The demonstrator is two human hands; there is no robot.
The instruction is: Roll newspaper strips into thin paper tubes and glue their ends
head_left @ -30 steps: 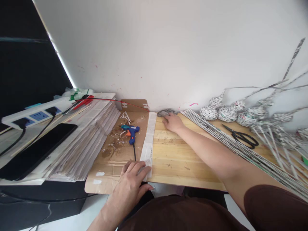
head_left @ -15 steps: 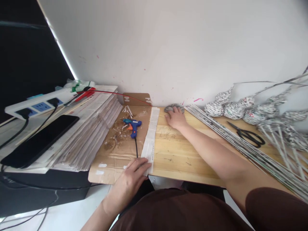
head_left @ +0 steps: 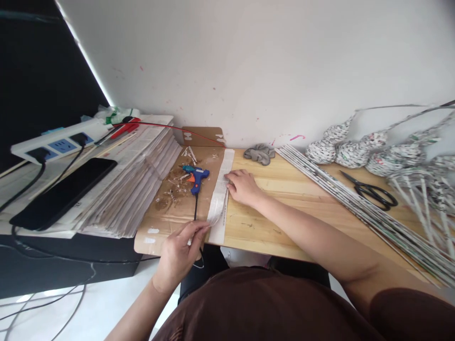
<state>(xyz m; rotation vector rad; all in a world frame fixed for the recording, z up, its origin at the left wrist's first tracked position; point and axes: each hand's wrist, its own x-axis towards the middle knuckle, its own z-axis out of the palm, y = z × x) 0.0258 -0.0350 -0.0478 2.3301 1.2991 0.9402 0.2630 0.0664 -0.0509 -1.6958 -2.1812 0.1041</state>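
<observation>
Two or more long strips of printed newspaper (head_left: pixel 221 189) lie along the right side of a brown cardboard sheet (head_left: pixel 177 219), at the wooden table. My left hand (head_left: pixel 182 248) pinches the near end of the top strip and holds it a little raised. Thumb and fingers of my right hand (head_left: pixel 242 186) are closed at the strip's right edge, further up. A blue glue gun (head_left: pixel 199 180) rests on the cardboard left of the strips. Beyond my right hand, near the wall, lies a crumpled grey cloth (head_left: pixel 259 154).
On the left, a tall newspaper stack (head_left: pixel 142 189) bears a black phone (head_left: pixel 64 192) and a power strip (head_left: pixel 62 142). Rolled paper sticks (head_left: pixel 341 203), black scissors (head_left: pixel 371 193) and several woven paper shapes (head_left: pixel 351 154) lie on the right.
My right hand has left the grey cloth and come nearer, to the strip's edge. My left hand, flat on the strips before, now pinches the top one and has lifted its near end.
</observation>
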